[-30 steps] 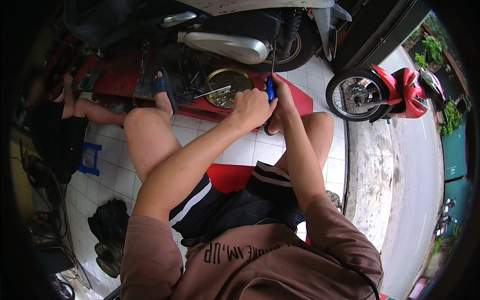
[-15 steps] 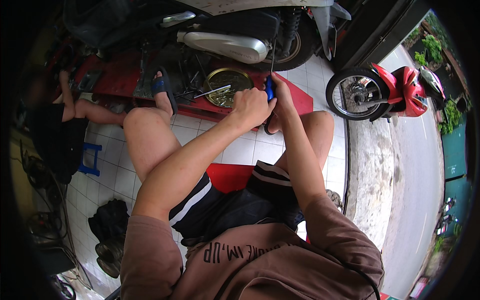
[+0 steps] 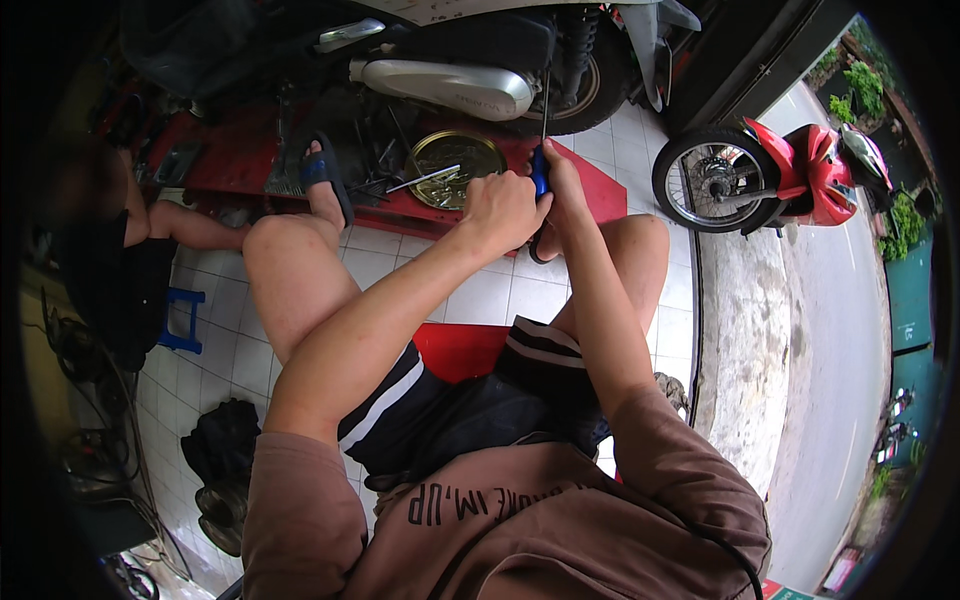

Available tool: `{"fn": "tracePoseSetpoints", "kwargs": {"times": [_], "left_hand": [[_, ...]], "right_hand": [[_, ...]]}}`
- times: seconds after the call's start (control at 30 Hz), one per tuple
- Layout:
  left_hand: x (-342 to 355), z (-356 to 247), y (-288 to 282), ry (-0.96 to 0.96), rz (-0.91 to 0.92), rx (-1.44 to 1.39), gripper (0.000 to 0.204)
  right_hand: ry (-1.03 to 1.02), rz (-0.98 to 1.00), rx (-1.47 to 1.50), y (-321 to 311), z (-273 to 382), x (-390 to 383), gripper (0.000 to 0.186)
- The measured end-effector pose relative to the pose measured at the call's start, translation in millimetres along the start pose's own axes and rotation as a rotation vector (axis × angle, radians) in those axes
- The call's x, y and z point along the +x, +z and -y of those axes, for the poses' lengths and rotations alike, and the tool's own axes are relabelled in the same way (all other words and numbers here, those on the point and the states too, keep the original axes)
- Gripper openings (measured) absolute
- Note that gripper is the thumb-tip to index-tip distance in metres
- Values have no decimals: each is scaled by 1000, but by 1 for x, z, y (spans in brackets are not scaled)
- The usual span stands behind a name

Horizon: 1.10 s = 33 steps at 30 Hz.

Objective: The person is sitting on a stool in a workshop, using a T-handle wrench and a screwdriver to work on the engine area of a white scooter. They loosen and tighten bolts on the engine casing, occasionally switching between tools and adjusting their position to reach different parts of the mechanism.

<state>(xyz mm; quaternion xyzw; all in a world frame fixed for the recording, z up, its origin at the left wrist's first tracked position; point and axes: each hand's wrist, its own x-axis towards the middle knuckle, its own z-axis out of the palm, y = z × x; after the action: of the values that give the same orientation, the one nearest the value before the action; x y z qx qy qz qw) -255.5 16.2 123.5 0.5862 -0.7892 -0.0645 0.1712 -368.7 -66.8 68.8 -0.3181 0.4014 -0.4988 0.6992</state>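
Screwdriver (image 3: 541,174), blue-handled, slim metal shaft (image 3: 545,112): just right of round gold-coloured metal tray (image 3: 458,134). Left hand (image 3: 502,212) and right hand (image 3: 565,186) closed on handle (image 3: 541,182). Likely light, stiff; grip handle, not shaft.

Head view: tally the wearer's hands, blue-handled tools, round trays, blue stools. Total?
Hands: 2 (left hand, right hand)
Blue-handled tool: 1
Round tray: 1
Blue stool: 1
Total: 5
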Motion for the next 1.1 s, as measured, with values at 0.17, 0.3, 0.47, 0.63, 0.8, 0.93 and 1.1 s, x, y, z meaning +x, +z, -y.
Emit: {"fn": "tracePoseSetpoints", "kwargs": {"times": [0.17, 0.3, 0.47, 0.63, 0.8, 0.93, 1.1], "left_hand": [[-3, -2, -7, 13, -56, 21, 35], [-2, -6, -8, 200, -181, 74, 37], [5, 0, 5, 288, -292, 115, 32], [10, 5, 11, 279, -368, 73, 31], [4, -4, -3, 246, -398, 70, 33], [1, 0, -6, 170, -306, 172, 35], [4, 7, -4, 148, -245, 102, 37]], "right_hand": [[-28, -136, -231, 5, 8, -4, 32], [-56, 15, -91, -2, 12, -6, 29], [110, 214, 284, -2, 20, -11, 31], [129, 327, 517, -3, 24, -19, 36], [193, 560, 564, -23, 17, -7, 29], [154, 209, 246, -21, 11, -1, 23], [147, 138, 78, -16, 10, 5, 19]]}}
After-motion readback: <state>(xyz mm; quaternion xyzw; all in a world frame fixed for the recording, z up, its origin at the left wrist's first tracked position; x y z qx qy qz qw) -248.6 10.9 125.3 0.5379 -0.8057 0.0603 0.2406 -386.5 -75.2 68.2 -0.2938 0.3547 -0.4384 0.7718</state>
